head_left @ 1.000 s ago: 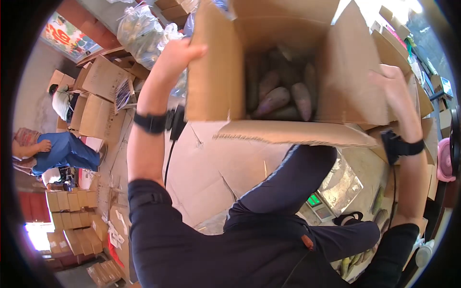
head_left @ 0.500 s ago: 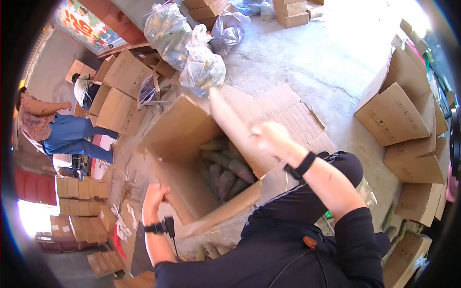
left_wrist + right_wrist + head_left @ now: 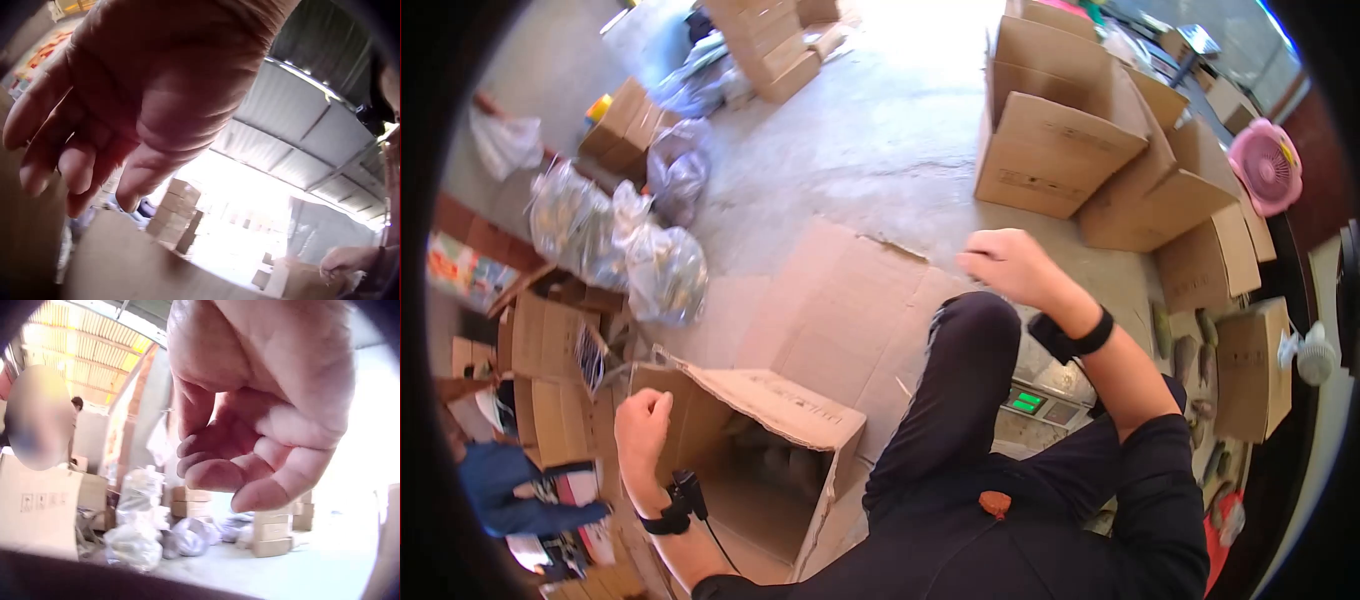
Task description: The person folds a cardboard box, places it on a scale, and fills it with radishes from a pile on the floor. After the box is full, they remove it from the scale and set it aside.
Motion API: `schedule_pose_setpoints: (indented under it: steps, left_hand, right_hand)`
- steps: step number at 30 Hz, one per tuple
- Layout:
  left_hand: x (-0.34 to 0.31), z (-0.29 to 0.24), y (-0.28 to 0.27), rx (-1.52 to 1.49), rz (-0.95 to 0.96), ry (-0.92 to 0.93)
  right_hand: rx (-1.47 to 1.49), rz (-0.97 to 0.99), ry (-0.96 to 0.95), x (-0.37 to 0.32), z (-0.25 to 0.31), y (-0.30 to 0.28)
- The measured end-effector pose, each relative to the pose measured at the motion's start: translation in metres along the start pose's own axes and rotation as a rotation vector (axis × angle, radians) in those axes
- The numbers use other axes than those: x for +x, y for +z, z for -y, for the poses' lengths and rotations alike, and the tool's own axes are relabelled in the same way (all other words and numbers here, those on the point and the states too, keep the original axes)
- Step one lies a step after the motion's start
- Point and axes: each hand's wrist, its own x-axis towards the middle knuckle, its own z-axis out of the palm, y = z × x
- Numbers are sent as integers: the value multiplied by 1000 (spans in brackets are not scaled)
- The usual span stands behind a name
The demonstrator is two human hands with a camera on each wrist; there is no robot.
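Observation:
An open cardboard box (image 3: pixel 830 420) stands on the floor at the person's left, with one flap raised. Inside it lie several long, rounded vegetables (image 3: pixel 778 462), dim in shadow. The left hand (image 3: pixel 643 430) hovers by the box's left side; in the left wrist view, its fingers (image 3: pixel 78 169) hang loosely bent and hold nothing, with cardboard below. Above the bent knee, the right hand (image 3: pixel 1012 265) is in the air, away from the box. Its fingers (image 3: pixel 215 475) are loosely curled around empty space in the right wrist view.
A flattened cardboard sheet (image 3: pixel 840 290) lies before the box. By the right leg sits a scale (image 3: pixel 1040 402) with a green display. Several open cartons (image 3: pixel 1060 150) line the right, near a pink fan (image 3: pixel 1266 167). Filled plastic bags (image 3: pixel 665 270) stand at left.
The box, earlier held up in both hands, came down to the floor and now stands at the left. Both hands have let go; the right has moved away rightward. The head view has turned right.

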Motion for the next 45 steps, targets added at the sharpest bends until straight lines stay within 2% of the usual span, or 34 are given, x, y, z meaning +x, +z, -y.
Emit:
schedule_pose_setpoints:
  steps: [1, 2, 3, 4, 5, 7, 9, 12, 14, 16, 18, 21, 23, 26, 28, 30, 31, 32, 34, 35, 38, 42, 44, 45]
  left_hand:
    - [13, -21, -1, -9, -59, 168]
    - [24, -47, -2, -6, -57, 198]
    - [34, -75, -2, -17, -41, 323]
    - [42, -105, 1, -29, -24, 446]
    - [49, -134, 6, -28, -24, 473]
    - [60, -191, 17, -36, 28, 709]
    - [72, -245, 36, -19, 98, 888]
    - [77, -328, 63, 45, 166, 969]
    - [88, -375, 88, 37, 160, 1188]
    - [100, -425, 113, 54, 154, 1228]
    - [112, -475, 137, 71, 152, 1272]
    - [126, -550, 171, 100, 88, 1242]
    - [132, -593, 190, 183, -33, 1160]
    - [132, -645, 211, 270, -89, 1100]
    - [132, -670, 222, 317, -85, 1087]
    - [132, -687, 232, 463, -32, 974]
    - [135, -685, 241, 439, -153, 1047]
    - [139, -688, 245, 443, -147, 1056]
    - [146, -695, 250, 415, 99, 970]
    - [147, -689, 254, 361, 5, 1034]
    - [148, -679, 254, 427, -23, 1145]
    - [130, -662, 227, 392, -14, 1190]
    - [128, -654, 210, 293, 15, 1151]
    - [130, -647, 204, 250, -20, 1210]
  right_hand:
    - [-3, -63, 20, -17, -18, -20]
    - [65, -97, 189, -35, -30, -36]
    - [151, -124, 299, -54, -49, -47]
    - [150, -150, 311, -74, -69, -55]
    - [131, -171, 371, -94, -90, -60]
    - [118, -215, 437, -129, -127, -61]
    - [285, -188, 582, -161, -160, -55]
    - [294, -152, 658, -194, -199, -45]
    - [220, -146, 689, -204, -209, -44]
    - [148, -128, 724, -207, -211, -44]
    - [-127, -24, 634, -205, -199, -45]
    - [-83, 44, 661, -201, -181, -51]
    - [-93, 24, 647, -204, -174, -56]
    - [-111, -14, 615, -211, -172, -64]
    - [-135, -82, 600, -217, -173, -67]
    - [-138, -75, 623, -222, -171, -73]
    - [-146, -60, 634, -224, -171, -74]
    - [-140, -64, 643, -226, -172, -74]
    - [-132, -60, 635, -230, -173, -71]
    - [-124, -61, 640, -230, -172, -71]
    - [-123, -25, 663, -226, -170, -73]
    - [-146, -57, 641, -227, -171, -71]
    - [-135, -66, 632, -225, -172, -70]
    - [-132, -48, 644, -225, -172, -69]
